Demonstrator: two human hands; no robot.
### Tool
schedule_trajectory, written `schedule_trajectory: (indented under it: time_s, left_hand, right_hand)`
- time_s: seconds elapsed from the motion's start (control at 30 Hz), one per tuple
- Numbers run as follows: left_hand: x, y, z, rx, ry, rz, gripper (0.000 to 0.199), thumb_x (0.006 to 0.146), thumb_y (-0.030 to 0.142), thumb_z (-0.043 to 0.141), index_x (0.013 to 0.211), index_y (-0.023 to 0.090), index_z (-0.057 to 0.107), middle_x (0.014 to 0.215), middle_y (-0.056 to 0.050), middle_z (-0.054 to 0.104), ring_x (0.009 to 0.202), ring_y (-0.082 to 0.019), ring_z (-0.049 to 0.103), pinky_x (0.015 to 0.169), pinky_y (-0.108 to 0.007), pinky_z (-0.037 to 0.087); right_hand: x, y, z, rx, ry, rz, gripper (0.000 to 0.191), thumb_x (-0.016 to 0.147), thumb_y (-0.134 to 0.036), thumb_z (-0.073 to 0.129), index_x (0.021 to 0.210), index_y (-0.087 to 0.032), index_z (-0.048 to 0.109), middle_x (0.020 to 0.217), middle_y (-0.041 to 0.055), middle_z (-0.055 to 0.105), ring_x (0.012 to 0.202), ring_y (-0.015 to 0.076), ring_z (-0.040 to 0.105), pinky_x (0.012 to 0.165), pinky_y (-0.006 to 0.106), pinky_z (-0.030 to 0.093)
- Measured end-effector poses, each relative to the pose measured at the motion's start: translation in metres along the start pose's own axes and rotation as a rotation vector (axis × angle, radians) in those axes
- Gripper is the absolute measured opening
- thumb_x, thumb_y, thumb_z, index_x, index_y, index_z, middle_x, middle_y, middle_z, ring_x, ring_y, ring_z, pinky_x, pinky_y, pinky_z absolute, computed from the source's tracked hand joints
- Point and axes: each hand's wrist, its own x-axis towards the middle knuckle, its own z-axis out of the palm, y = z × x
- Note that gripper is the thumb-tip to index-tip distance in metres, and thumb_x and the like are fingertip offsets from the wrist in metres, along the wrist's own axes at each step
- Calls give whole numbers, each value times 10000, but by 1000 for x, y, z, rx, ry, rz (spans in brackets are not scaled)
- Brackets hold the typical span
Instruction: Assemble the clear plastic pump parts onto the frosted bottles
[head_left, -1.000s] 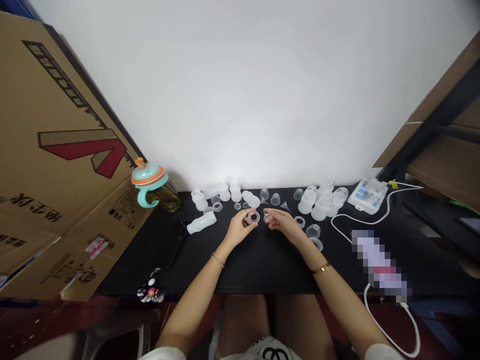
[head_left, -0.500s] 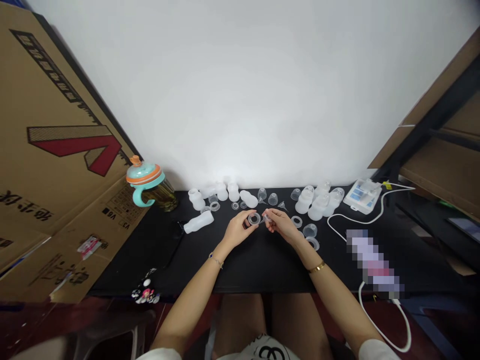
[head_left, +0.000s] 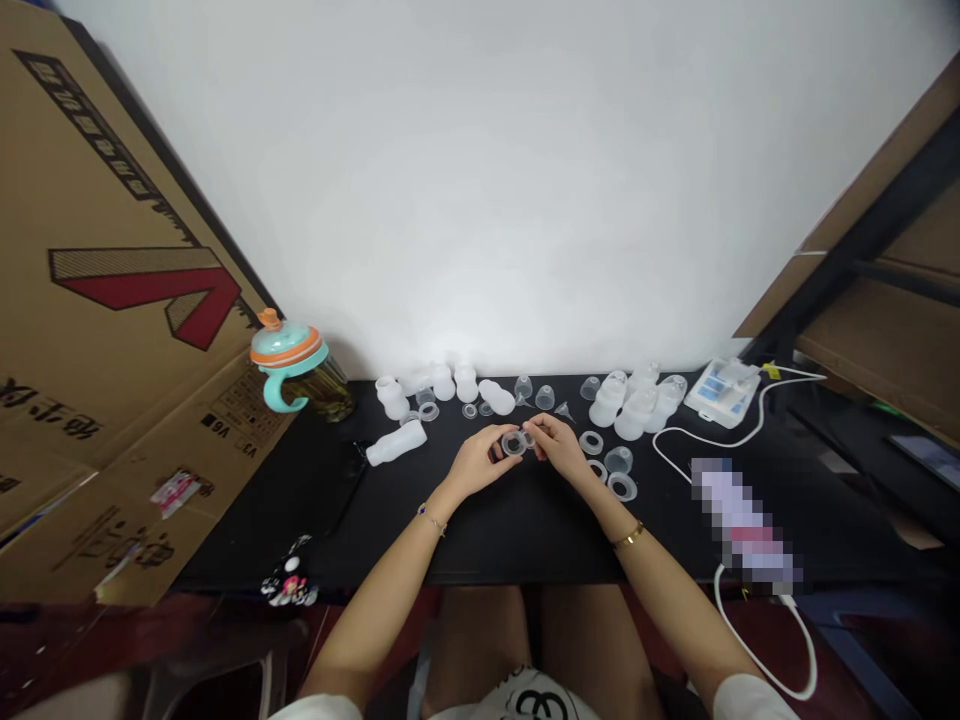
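Observation:
My left hand grips a clear bottle collar ring by its edge, above the black table. Thumb and fingertips of my right hand are pinched on a small translucent bottle teat, which meets the right side of the ring. My fingers partly hide the teat, so I cannot tell whether it sits inside the ring. Close to my right hand lie a loose collar ring, another ring and a clear dome cap. A loose teat lies just beyond my hands.
Several capped bottles stand at the back right. Open white bottles stand at the back left, with one bottle lying down. A big jug and cardboard box are at left; a white case and cable at right.
My right hand has brought the teat left against the collar ring. The ring has tilted and shifted slightly in my left hand.

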Motion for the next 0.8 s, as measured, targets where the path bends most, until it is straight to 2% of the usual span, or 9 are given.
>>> schedule_trajectory:
  time_s: [0.07,0.3,0.53,0.8]
  left_hand:
    - [0,1,0,10,-4,-5,470,835,344,742,1291,261,666,1082,-49,707,710,-143,614,728,-280,544]
    - [-1,4,-1,24,-10,-7,461,830,339,737,1280,263,673,1064,-47,706,707,-145,601,717,-278,535]
    - [0,2,-2,26,10,-4,453,838,334,733,1281,260,677,1056,-39,706,671,-128,589,701,-265,525]
    - [0,2,-2,17,27,-13,467,835,336,738,1290,260,668,1113,-52,711,688,-133,592,716,-276,537]
  right_hand:
    - [-1,0,-1,-28,7,-20,382,860,-594,660,794,-221,607,463,-64,502,413,116,458,449,240,362]
    - [-1,-2,-1,16,-24,4,322,824,-536,701,868,-221,650,494,-56,553,441,129,511,465,244,407]
    - [-2,0,-1,36,-92,42,368,797,-511,736,974,-189,709,571,-34,615,497,126,565,480,231,432]
    - [-3,0,-1,-2,-95,-5,376,808,-494,747,1036,-196,727,613,-33,616,522,124,570,469,222,431]
